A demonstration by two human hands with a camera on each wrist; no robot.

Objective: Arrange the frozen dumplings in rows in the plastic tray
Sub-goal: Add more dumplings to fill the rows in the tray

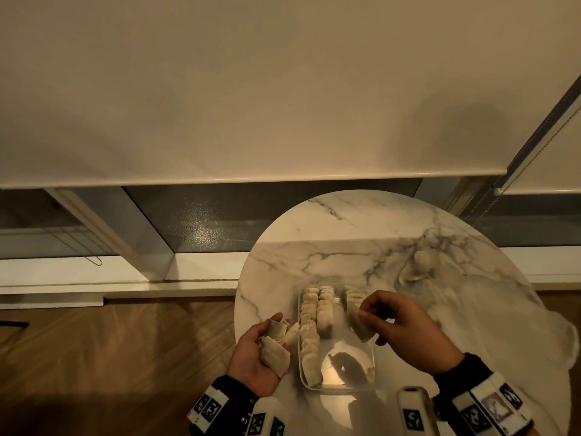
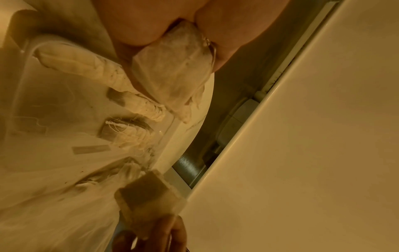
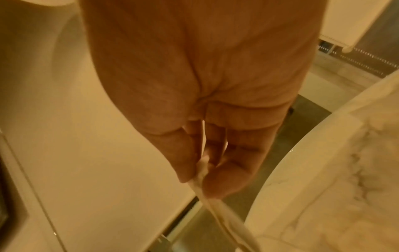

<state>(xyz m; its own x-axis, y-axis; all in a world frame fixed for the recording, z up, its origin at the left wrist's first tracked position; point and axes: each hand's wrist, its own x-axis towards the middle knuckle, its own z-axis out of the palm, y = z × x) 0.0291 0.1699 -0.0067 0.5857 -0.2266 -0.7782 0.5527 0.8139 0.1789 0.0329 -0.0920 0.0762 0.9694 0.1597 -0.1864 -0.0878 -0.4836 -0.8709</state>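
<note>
A clear plastic tray (image 1: 338,387) sits on the marble table. It holds a full left row of pale dumplings (image 1: 309,335), a shorter second row (image 1: 325,309) and a few at the far right (image 1: 353,295). My left hand (image 1: 267,347) is palm up just left of the tray, its thumb pressed on several dumplings (image 1: 276,354), one of which fills the left wrist view (image 2: 172,76). My right hand (image 1: 364,311) pinches one dumpling (image 1: 358,325) by its edge over the tray's right side; thumb and finger grip it (image 3: 201,173).
The round marble table (image 1: 345,240) ends close to my left hand, with wooden floor (image 1: 125,357) below. A crumpled clear plastic bag (image 1: 418,269) with something pale in it lies at the table's back right. A lowered roller blind (image 1: 283,89) and a window sill stand behind.
</note>
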